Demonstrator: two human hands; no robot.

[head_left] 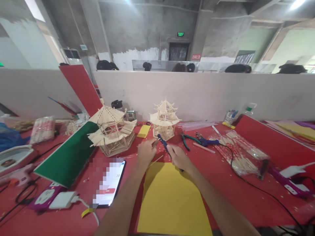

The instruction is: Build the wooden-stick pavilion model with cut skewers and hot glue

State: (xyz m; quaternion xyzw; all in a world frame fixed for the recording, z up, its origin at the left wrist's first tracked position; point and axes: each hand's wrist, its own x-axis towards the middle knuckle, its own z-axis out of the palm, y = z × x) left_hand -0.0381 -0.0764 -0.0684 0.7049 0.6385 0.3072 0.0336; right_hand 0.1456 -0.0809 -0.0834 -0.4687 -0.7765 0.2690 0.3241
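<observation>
Across the red tabletop, several risks are judged to be present. At the left, a large tiered pavilion of pale wooden sticks is placed clear of the hands, but the dark-edged phone with a lit screen could be nudged if the left forearm is swung outward. In the middle, the left fingertips could be nipped, since they are held very near the head of a dark blue plier-like hand tool. The smaller pale wooden pavilion could be knocked by a forward slip of the tool. Farther right, the blue glue gun could be dragged if its black cord is caught.

By the left hand, thumb and forefinger are brought close together beside the tool's head; whether a small piece is pinched there cannot be told at this size. Just below those fingers, a thin pale stick is laid at the far edge of the yellow rectangular sheet. The tool is pointed up and leftward, gripped by the closed fingers of the right hand, its head set beyond them.
</observation>
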